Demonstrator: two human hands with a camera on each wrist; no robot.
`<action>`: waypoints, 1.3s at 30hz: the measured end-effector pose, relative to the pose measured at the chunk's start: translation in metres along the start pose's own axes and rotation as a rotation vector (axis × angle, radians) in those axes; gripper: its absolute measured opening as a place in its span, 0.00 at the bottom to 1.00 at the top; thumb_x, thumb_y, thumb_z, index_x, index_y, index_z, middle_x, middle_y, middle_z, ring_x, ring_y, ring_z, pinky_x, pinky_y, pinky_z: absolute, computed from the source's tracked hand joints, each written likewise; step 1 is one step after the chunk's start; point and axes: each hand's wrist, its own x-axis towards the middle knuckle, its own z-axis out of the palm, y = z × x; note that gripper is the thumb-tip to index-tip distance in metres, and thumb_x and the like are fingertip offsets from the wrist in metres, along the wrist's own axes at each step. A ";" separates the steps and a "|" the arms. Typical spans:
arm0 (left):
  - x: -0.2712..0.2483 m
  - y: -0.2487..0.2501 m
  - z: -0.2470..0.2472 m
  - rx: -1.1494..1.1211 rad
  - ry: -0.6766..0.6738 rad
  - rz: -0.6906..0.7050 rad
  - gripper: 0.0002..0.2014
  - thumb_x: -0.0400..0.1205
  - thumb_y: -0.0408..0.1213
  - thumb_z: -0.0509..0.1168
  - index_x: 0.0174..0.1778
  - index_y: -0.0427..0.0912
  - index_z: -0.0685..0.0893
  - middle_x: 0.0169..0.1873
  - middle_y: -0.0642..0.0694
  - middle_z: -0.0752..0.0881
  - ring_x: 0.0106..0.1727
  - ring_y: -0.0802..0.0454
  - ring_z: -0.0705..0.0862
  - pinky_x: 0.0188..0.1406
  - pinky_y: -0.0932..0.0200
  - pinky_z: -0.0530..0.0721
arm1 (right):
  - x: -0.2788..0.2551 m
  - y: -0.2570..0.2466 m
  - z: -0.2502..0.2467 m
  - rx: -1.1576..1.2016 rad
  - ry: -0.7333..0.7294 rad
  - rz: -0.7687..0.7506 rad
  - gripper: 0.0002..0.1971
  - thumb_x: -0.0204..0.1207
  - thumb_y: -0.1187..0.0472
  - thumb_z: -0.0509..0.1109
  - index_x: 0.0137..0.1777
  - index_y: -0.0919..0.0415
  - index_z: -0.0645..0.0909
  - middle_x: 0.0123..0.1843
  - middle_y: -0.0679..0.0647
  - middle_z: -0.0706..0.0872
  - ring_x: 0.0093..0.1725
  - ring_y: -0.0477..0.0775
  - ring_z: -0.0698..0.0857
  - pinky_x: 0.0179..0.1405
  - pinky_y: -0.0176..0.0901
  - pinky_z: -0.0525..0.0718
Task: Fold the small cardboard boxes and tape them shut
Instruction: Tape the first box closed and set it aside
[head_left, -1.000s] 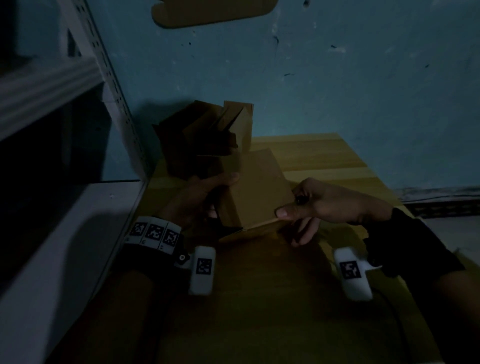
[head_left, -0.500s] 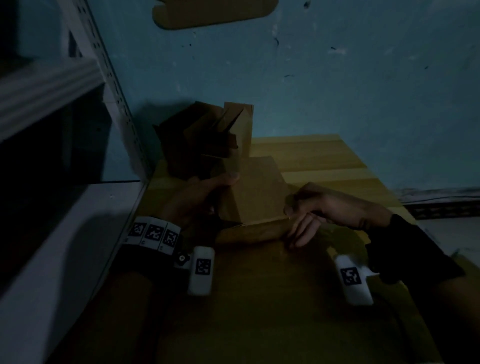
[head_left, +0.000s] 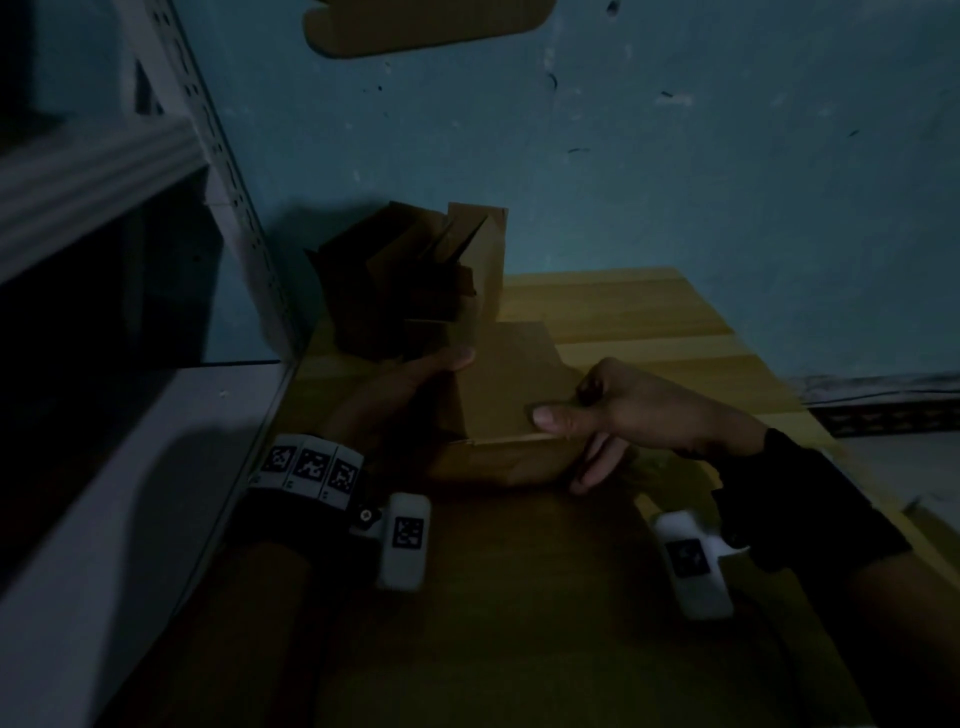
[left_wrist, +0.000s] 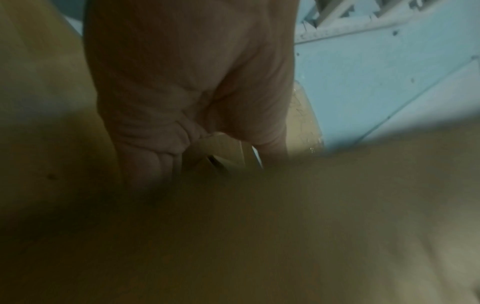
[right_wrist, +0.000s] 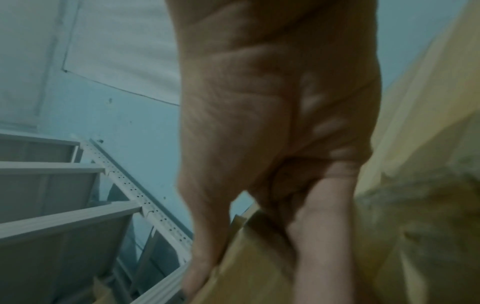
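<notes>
Head view: dim lighting is leaving much of the scene in shadow.
Box in hand: a small cardboard box (head_left: 511, 384) is sitting on the wooden surface (head_left: 649, 322), just in front of the person, with both hands on it.
Left hand: the left hand (head_left: 395, 395) is gripping the box's left side, thumb tip lying on the top panel near its far-left corner and the other fingers hidden behind the cardboard.
Left wrist view: the left hand (left_wrist: 187, 86) is curling round a folded cardboard edge (left_wrist: 223, 152); the lower half of the picture is blurring into brown.
Right hand: the right hand (head_left: 639, 410) is clamping the box's right side, thumb pressing flat along the near edge of the top panel, the index finger curling over the right edge, and the remaining fingers pointing down against the front face.
Right wrist view: the right hand (right_wrist: 280, 115) is pinching the cardboard (right_wrist: 249, 263) between thumb and fingers.
Other boxes: a cluster of opened cardboard boxes (head_left: 415, 280) is standing behind the held one, flaps up, against the blue wall (head_left: 675, 156).
Shelving: a white metal shelf unit (head_left: 156, 156) is standing to the left of the surface.
Wrist gear: white camera units (head_left: 405, 540) are hanging below both wrists.
</notes>
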 end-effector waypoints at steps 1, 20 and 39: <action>0.000 0.001 -0.001 -0.012 -0.035 -0.005 0.42 0.64 0.54 0.80 0.73 0.44 0.75 0.64 0.40 0.84 0.62 0.38 0.85 0.50 0.46 0.87 | -0.001 0.000 -0.001 0.020 -0.021 -0.007 0.13 0.81 0.55 0.72 0.55 0.66 0.87 0.45 0.61 0.95 0.42 0.65 0.94 0.39 0.42 0.92; -0.014 0.007 0.006 0.009 -0.004 -0.050 0.34 0.71 0.47 0.77 0.71 0.41 0.74 0.59 0.43 0.85 0.56 0.44 0.85 0.36 0.53 0.88 | -0.001 0.015 -0.019 0.053 -0.183 0.036 0.23 0.83 0.50 0.69 0.61 0.73 0.84 0.55 0.72 0.91 0.56 0.68 0.92 0.65 0.59 0.87; -0.021 0.011 0.009 0.030 -0.043 -0.074 0.33 0.73 0.49 0.76 0.73 0.45 0.76 0.63 0.43 0.86 0.61 0.42 0.86 0.40 0.52 0.87 | -0.008 -0.001 -0.013 0.053 -0.096 0.064 0.06 0.84 0.57 0.66 0.55 0.59 0.80 0.42 0.57 0.95 0.43 0.55 0.95 0.50 0.37 0.90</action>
